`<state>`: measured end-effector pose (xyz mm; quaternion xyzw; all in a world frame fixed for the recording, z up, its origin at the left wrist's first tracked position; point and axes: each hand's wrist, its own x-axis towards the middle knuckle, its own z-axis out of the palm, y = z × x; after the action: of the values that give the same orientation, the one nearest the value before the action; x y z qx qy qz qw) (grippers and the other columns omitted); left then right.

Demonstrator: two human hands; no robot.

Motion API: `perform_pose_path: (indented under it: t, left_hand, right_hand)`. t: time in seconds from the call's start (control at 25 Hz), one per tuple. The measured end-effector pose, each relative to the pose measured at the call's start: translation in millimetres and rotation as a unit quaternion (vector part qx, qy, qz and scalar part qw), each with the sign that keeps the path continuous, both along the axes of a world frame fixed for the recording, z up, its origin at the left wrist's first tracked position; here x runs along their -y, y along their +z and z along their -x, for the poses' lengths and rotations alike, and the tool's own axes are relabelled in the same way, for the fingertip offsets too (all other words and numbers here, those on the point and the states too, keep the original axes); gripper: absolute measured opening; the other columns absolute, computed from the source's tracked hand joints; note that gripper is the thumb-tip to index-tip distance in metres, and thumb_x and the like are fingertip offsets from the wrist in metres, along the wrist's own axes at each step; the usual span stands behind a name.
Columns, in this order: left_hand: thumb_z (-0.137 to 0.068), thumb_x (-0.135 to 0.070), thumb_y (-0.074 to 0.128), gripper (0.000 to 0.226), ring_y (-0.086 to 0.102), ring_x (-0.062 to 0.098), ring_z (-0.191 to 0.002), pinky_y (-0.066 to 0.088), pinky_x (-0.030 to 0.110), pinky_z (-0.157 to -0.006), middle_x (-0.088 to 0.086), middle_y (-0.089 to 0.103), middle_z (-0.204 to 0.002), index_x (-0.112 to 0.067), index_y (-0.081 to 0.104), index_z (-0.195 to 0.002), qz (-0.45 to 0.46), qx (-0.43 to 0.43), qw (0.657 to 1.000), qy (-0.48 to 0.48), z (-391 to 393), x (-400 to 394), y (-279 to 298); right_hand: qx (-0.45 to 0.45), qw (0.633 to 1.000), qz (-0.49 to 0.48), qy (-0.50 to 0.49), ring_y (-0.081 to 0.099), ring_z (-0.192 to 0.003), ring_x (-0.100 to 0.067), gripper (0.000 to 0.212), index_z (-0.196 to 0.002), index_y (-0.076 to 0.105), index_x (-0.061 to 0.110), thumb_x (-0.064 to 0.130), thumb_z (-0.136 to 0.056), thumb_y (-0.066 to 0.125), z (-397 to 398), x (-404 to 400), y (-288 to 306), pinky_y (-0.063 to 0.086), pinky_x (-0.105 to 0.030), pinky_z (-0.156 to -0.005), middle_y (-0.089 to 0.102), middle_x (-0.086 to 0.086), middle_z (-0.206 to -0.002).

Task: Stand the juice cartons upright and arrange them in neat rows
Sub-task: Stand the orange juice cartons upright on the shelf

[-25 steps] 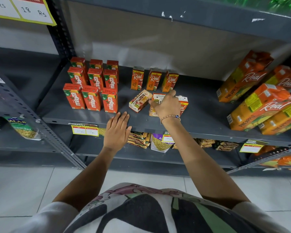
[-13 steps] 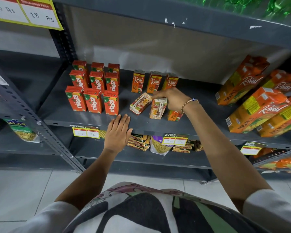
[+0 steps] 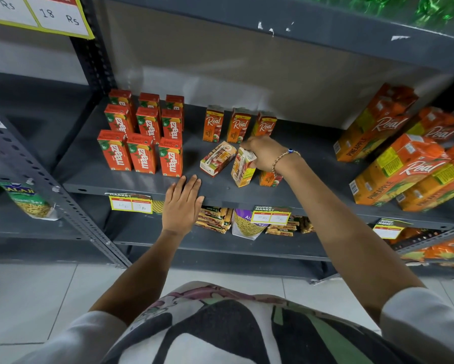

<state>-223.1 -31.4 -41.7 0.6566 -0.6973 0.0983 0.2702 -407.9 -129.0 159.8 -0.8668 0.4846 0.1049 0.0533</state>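
On the grey shelf (image 3: 131,181) three small Real cartons (image 3: 239,125) stand upright in a back row. In front of them one small carton (image 3: 216,158) lies on its side. My right hand (image 3: 265,155) grips another small carton (image 3: 243,168) by its top, nearly upright with its back face toward me. A third small carton (image 3: 269,178) stands below my right wrist, partly hidden. My left hand (image 3: 181,204) rests flat on the shelf's front edge, fingers apart, holding nothing.
Red Maaza cartons (image 3: 142,137) stand in three neat rows at the left. Large Real pineapple cartons (image 3: 399,166) lean in a pile at the right. Price tags (image 3: 130,204) hang on the shelf edge. Snack packets (image 3: 247,224) fill the shelf below.
My right hand lifted a lying carton up onto its base and now holds it by the top. The left hand has stayed on the shelf edge.
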Motion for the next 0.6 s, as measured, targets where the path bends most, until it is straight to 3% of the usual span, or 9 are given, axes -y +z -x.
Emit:
perform_pose_path:
  t: [0.12,0.32,0.4,0.52,0.6]
  left_hand:
    - [-0.104,-0.035,0.021,0.054,0.049,0.033,-0.124,0.031,0.044,-0.103,0.012,0.059,-0.132,-0.005,0.058,-0.130,0.003,0.002,1.000,0.001,-1,0,0]
    - [-0.103,-0.035,0.022,0.054,0.050,0.033,-0.124,0.032,0.044,-0.103,0.012,0.060,-0.132,-0.005,0.058,-0.129,0.001,0.008,1.000,0.001,0,-1,0]
    - [-0.104,-0.036,0.021,0.054,0.049,0.033,-0.124,0.032,0.044,-0.103,0.012,0.059,-0.132,-0.005,0.058,-0.130,-0.002,0.011,1.000,0.000,-1,-1,0]
    - [-0.104,-0.036,0.019,0.056,0.050,0.033,-0.125,0.032,0.044,-0.103,0.012,0.059,-0.133,-0.005,0.057,-0.130,-0.008,0.014,1.000,-0.003,-1,-2,0]
    - [-0.104,-0.037,0.018,0.057,0.049,0.033,-0.125,0.032,0.044,-0.103,0.012,0.059,-0.133,-0.005,0.057,-0.130,-0.008,0.014,1.000,-0.002,-1,-2,1]
  right_hand:
    - [0.011,0.997,-0.007,-0.082,0.057,-0.093,-0.027,0.043,-0.110,0.057,0.002,0.032,-0.081,0.069,-1,-1,5,0.043,-0.030,-0.070,0.057,-0.009,-0.100]
    - [0.035,0.982,0.046,-0.182,0.051,-0.075,-0.019,0.048,-0.067,0.049,0.008,0.052,-0.076,0.068,-10,-1,2,0.039,-0.028,-0.063,0.043,0.000,-0.063]
    - [0.059,0.969,0.070,-0.230,0.051,-0.074,-0.018,0.052,-0.059,0.043,0.012,0.056,-0.076,0.066,-16,-2,-2,0.041,-0.027,-0.064,0.041,0.000,-0.059]
    - [0.082,0.955,0.081,-0.274,0.049,-0.075,-0.018,0.053,-0.067,0.049,0.010,0.060,-0.074,0.065,-21,-5,-3,0.042,-0.027,-0.065,0.047,-0.003,-0.065]
    - [0.081,0.954,0.069,-0.282,0.049,-0.075,-0.018,0.057,-0.061,0.044,0.011,0.062,-0.072,0.065,-21,-5,-1,0.038,-0.027,-0.064,0.045,-0.002,-0.062]
